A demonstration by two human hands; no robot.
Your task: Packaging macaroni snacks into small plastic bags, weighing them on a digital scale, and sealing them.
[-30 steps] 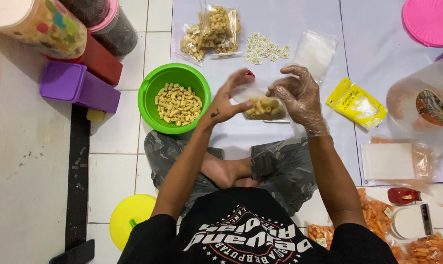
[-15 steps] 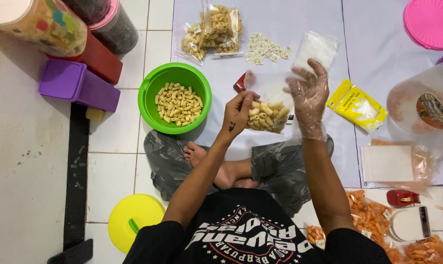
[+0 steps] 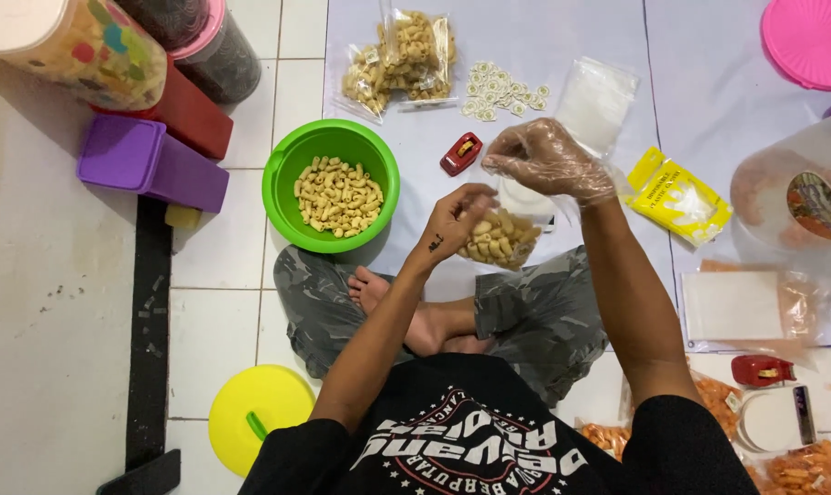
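Observation:
A small clear plastic bag of yellow macaroni snacks [image 3: 502,236] hangs above my lap. My bare left hand [image 3: 456,218] pinches its left side. My right hand [image 3: 545,160], in a thin clear plastic glove, is closed on the bag's upper edge and holds it up. A green bowl [image 3: 282,174] with more of the same snacks sits just left of my left hand. A small red stapler [image 3: 460,153] lies on the white sheet [image 3: 699,101] beside my right hand.
Filled snack bags [image 3: 400,62], small round stickers [image 3: 498,92], empty clear bags [image 3: 595,101] and a yellow packet [image 3: 679,196] lie ahead. Purple box [image 3: 149,163], jars and yellow lid [image 3: 255,403] at left. Pink lid [image 3: 809,41], big snack bag, orange snack packs at right.
My right hand went from open beside the bag to closed on its top edge, further forward. The bag now hangs lower, and the red stapler is uncovered.

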